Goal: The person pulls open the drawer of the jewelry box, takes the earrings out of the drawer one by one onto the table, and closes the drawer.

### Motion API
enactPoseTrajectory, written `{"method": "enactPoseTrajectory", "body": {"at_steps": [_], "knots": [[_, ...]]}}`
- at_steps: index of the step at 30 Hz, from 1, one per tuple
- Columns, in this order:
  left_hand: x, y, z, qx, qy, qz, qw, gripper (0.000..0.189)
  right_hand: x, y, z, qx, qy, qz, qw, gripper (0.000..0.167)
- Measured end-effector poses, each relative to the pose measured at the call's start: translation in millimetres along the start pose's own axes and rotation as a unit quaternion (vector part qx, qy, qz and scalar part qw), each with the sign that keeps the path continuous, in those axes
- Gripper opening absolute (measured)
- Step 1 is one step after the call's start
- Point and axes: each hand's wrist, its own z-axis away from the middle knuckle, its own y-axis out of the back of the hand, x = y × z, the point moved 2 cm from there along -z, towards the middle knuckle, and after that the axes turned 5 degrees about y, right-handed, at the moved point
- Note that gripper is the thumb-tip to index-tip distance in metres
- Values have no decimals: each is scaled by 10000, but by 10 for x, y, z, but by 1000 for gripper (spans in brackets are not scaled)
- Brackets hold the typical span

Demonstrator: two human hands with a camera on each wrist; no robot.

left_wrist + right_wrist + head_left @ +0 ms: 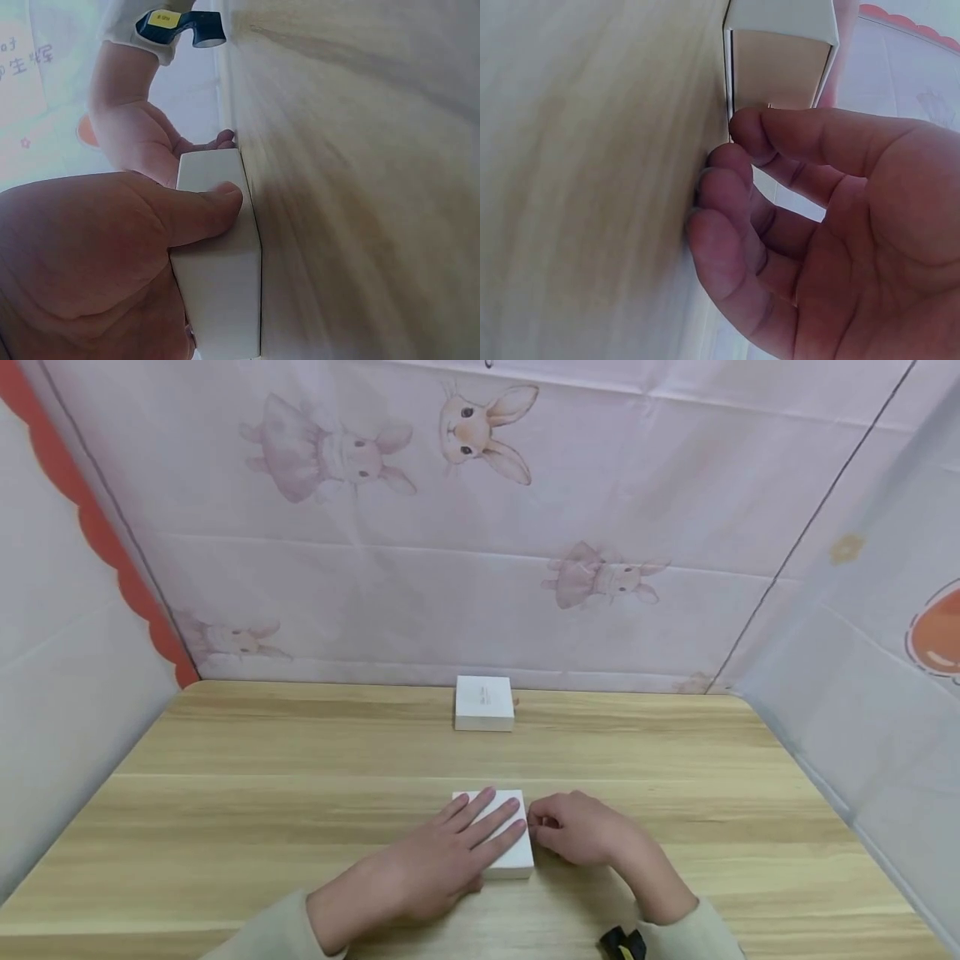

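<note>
A small white box lies flat on the table, its open-ended sleeve and pale inner drawer showing in the right wrist view. My left hand rests on its top with fingers straight and spread. In the left wrist view the left thumb presses against one side of the box. At the box's right end is my right hand, fingers curled. Its thumb and forefinger meet against the drawer end and appear to pinch a small pull tab, mostly hidden behind the thumb.
Farther back on the wooden table stands a second white box with faint print and a small brownish tab on its right side. Printed cloth walls enclose the back and sides. A black wrist device sits by the right sleeve.
</note>
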Motion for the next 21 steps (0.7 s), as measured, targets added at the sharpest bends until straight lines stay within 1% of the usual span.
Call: {"method": "enactPoseTrajectory", "body": {"at_steps": [7, 10, 15, 21], "knots": [[-2, 3, -6, 3, -4, -50, 10000, 72, 12, 5, -2, 0, -71, 54, 10000, 20], [-6, 6, 7, -34, -44, -126, 9999, 72, 13, -2, -4, -56, -115, -5, 9999, 21], [-9, 11, 23, -114, -84, -111, 9998, 73, 21, -13, -7, -143, -185, 2, 9997, 23], [-2, -3, 2, 3, -119, -196, 9997, 73, 8, 4, 21, -103, -176, -15, 9998, 23]]}}
